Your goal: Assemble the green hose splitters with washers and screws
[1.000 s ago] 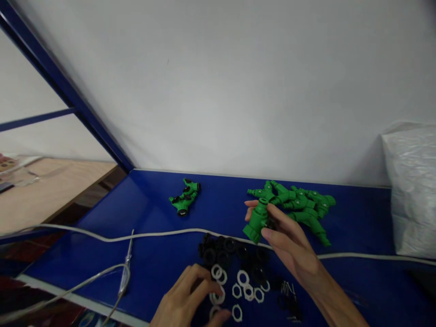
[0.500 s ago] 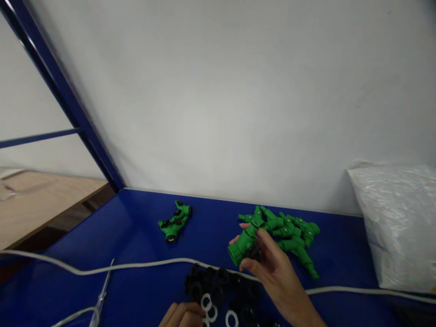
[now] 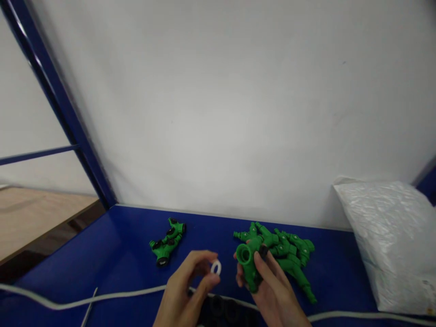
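My left hand [image 3: 190, 286] pinches a white ring washer [image 3: 215, 267] between thumb and fingertips, upright above the table. To its right, my right hand [image 3: 272, 286] is wrapped round a green hose splitter [image 3: 245, 259], its round threaded opening turned up towards me. A black part [image 3: 263, 250] shows by the right fingers. Below and between the hands lie black rings [image 3: 225, 309], partly hidden by them. Behind my right hand is a heap of green splitters [image 3: 289, 250].
Two green splitters with black parts [image 3: 166, 245] lie left on the blue table [image 3: 122, 254]. A white cable [image 3: 129, 295] crosses the front. At right stands a plastic-wrapped package [image 3: 391, 240]; a white wall [image 3: 218, 113] rises behind.
My left hand has lifted a white washer from the pile and brought it up near the splitter. My right hand has turned the splitter so its opening faces up. The view has shifted slightly.
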Available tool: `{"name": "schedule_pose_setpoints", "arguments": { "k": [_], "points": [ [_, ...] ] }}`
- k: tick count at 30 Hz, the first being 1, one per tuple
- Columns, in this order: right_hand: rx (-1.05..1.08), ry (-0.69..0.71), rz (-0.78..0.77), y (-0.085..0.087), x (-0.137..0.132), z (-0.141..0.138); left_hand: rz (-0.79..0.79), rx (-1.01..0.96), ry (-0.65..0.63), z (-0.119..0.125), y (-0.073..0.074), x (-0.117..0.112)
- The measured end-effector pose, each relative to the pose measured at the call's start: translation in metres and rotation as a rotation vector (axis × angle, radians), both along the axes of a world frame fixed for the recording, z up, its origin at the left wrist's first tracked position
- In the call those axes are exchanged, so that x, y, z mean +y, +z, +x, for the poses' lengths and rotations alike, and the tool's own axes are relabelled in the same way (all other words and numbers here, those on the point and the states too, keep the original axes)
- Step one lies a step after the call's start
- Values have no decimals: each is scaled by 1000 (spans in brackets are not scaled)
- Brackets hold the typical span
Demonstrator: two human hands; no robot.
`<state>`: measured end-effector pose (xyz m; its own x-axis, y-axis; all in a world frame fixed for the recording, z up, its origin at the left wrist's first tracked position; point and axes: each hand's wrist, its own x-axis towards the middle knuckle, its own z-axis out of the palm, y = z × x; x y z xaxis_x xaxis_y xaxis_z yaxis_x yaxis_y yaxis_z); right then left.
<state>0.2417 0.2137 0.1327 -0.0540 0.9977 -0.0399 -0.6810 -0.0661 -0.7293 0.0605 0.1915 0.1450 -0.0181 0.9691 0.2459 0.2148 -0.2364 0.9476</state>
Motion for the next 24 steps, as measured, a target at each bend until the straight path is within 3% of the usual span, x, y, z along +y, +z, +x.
{"name": "schedule_pose_setpoints", "arguments": {
  "k": [3,6,10,15,19,24],
  "points": [
    [60,53,-27,3,0,1,16,-205,-119,25,14,37],
    [77,94,-5,3,3,3,13,-346,-187,41,16,55],
    [56,125,14,4,1,3,-37,-484,-128,40,8,55],
    [108,146,-88,7,-4,3,-95,-504,-84,30,4,53],
    [128,182,-145,4,-3,4,-121,-471,-119,28,6,54],
    [107,132,-136,9,-5,3,-187,-488,-171,25,7,50]
  ]
}}
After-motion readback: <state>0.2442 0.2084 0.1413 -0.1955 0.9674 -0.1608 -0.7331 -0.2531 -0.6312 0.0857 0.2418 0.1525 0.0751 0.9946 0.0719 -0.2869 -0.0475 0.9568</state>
